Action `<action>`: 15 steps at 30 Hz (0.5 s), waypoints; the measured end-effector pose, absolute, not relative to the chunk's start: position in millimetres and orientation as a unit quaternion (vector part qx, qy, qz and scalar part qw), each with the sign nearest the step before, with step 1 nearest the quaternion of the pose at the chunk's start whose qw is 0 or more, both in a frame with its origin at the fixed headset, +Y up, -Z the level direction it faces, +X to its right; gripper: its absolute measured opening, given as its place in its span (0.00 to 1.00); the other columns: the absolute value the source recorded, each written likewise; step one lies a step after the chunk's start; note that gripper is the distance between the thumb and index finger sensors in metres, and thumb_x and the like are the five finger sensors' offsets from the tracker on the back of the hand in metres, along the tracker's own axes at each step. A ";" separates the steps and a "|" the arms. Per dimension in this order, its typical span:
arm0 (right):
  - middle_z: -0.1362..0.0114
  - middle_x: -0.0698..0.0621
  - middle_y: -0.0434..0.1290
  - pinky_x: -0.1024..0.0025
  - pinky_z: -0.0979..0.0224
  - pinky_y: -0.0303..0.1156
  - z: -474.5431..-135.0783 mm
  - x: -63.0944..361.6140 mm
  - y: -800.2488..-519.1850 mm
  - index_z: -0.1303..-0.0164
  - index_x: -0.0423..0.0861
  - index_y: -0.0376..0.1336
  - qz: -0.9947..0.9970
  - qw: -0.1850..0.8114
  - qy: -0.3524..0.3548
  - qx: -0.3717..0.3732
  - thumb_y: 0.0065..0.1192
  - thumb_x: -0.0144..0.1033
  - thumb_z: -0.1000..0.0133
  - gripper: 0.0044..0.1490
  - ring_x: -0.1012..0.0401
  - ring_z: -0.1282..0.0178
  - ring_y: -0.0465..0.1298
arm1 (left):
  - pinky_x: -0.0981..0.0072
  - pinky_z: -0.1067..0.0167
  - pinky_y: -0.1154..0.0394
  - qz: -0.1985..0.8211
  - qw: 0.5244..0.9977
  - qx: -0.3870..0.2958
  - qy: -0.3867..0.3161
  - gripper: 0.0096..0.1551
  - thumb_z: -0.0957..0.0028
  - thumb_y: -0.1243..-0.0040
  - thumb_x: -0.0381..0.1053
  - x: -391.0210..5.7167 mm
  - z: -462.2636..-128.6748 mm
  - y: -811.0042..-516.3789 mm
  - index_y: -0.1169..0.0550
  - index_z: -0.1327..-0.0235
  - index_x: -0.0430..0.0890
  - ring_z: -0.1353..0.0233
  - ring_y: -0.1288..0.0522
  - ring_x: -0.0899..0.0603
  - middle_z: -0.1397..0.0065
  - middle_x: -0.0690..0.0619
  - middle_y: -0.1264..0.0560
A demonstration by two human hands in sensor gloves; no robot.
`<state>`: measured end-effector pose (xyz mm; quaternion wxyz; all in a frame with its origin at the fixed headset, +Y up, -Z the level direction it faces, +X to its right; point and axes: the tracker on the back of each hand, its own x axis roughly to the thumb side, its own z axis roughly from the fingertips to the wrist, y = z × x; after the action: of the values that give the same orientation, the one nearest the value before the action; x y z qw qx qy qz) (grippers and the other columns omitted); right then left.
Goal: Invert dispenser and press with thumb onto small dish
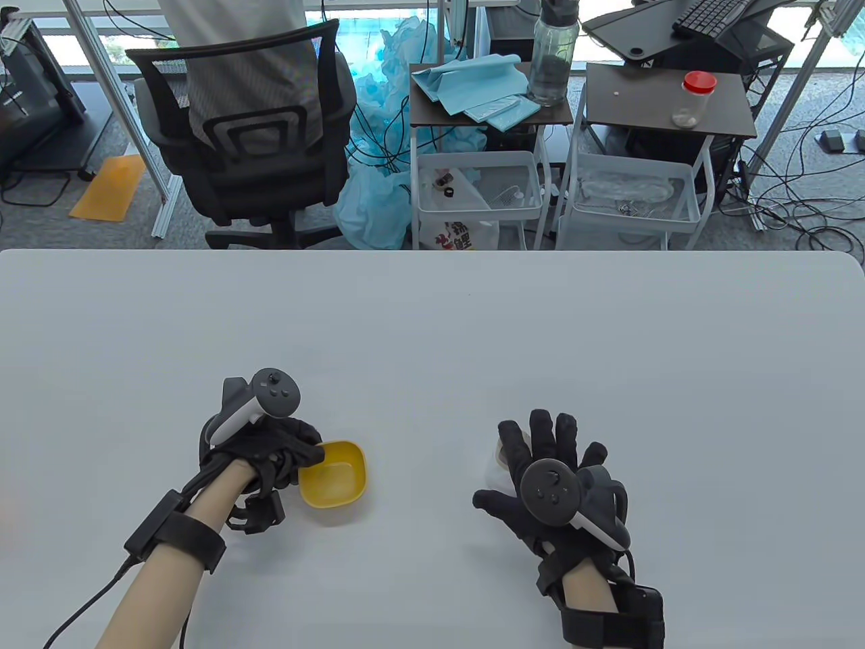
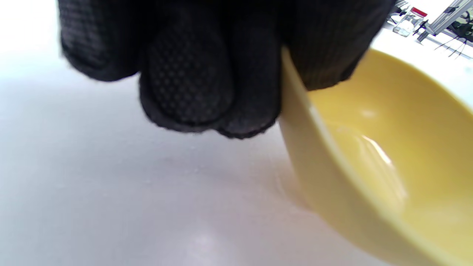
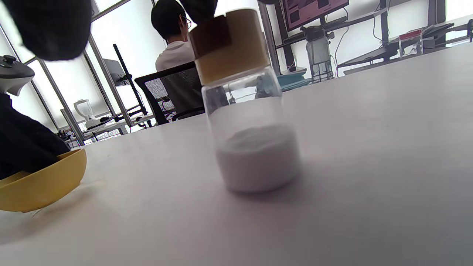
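Observation:
A small yellow dish (image 1: 336, 482) sits on the white table (image 1: 432, 324), left of centre. My left hand (image 1: 284, 456) pinches its left rim, thumb inside and fingers outside, as the left wrist view shows on the dish (image 2: 388, 155). A clear glass dispenser (image 3: 251, 122) with a wooden cap and white powder in its bottom stands upright on the table. In the table view it (image 1: 495, 466) is mostly hidden under my right hand (image 1: 540, 453). That hand hovers over it with fingers spread, and one fingertip (image 3: 199, 9) is at the cap.
The dish also shows at the left edge of the right wrist view (image 3: 40, 181). Beyond the table's far edge stand an office chair (image 1: 250, 135) and two small carts (image 1: 574, 149) with a bottle and a jar.

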<state>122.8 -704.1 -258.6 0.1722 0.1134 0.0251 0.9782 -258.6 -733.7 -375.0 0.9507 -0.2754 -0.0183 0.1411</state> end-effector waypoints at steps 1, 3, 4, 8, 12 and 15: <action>0.12 0.33 0.31 0.15 0.31 0.31 -258.1 122.3 -703.6 0.11 0.46 0.38 0.978 0.173 0.024 0.115 0.54 0.73 0.46 0.65 0.31 0.18 0.27 | 0.53 0.52 0.16 0.140 0.952 -0.272 -0.023 0.21 0.48 0.29 0.62 -255.4 -372.3 -727.1 0.18 0.45 0.55 0.61 0.10 0.47 0.58 0.59 0.10; 0.12 0.33 0.31 0.14 0.31 0.31 -257.5 121.4 -703.0 0.11 0.46 0.38 0.978 0.173 0.024 0.118 0.54 0.73 0.46 0.65 0.31 0.18 0.27 | 0.53 0.53 0.16 0.140 0.953 -0.265 -0.033 0.21 0.48 0.29 0.62 -249.0 -367.4 -716.1 0.18 0.45 0.55 0.61 0.10 0.47 0.58 0.59 0.10; 0.12 0.33 0.31 0.14 0.31 0.31 -257.2 121.2 -702.8 0.11 0.47 0.38 0.978 0.172 0.023 0.119 0.54 0.73 0.46 0.65 0.31 0.18 0.27 | 0.53 0.53 0.16 0.140 0.954 -0.262 -0.035 0.21 0.48 0.29 0.62 -246.1 -365.2 -712.0 0.18 0.45 0.55 0.61 0.10 0.47 0.58 0.59 0.10; 0.12 0.33 0.31 0.14 0.31 0.32 -256.8 121.1 -702.8 0.11 0.46 0.38 0.976 0.178 0.021 0.123 0.54 0.73 0.46 0.65 0.31 0.18 0.27 | 0.53 0.52 0.16 0.138 0.955 -0.256 -0.060 0.22 0.47 0.30 0.62 -227.5 -353.2 -693.9 0.18 0.44 0.55 0.61 0.10 0.47 0.58 0.58 0.10; 0.12 0.33 0.31 0.14 0.31 0.31 -259.0 123.4 -705.8 0.11 0.47 0.38 0.974 0.190 0.027 0.117 0.54 0.73 0.46 0.65 0.31 0.18 0.27 | 0.53 0.52 0.16 0.139 0.952 -0.257 -0.086 0.22 0.47 0.30 0.61 -204.3 -339.1 -685.5 0.19 0.44 0.55 0.61 0.10 0.48 0.58 0.59 0.10; 0.12 0.33 0.31 0.14 0.31 0.31 -258.9 126.2 -706.7 0.11 0.47 0.38 0.973 0.198 0.027 0.115 0.54 0.73 0.46 0.65 0.31 0.18 0.27 | 0.53 0.52 0.16 0.133 0.951 -0.260 -0.100 0.22 0.47 0.30 0.62 -188.3 -331.3 -686.4 0.19 0.44 0.55 0.61 0.10 0.48 0.58 0.59 0.10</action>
<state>126.2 -706.7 -258.9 0.1985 0.1149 0.0267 0.9730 -188.3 -686.4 -331.3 0.9513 -0.2596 -0.0996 0.1332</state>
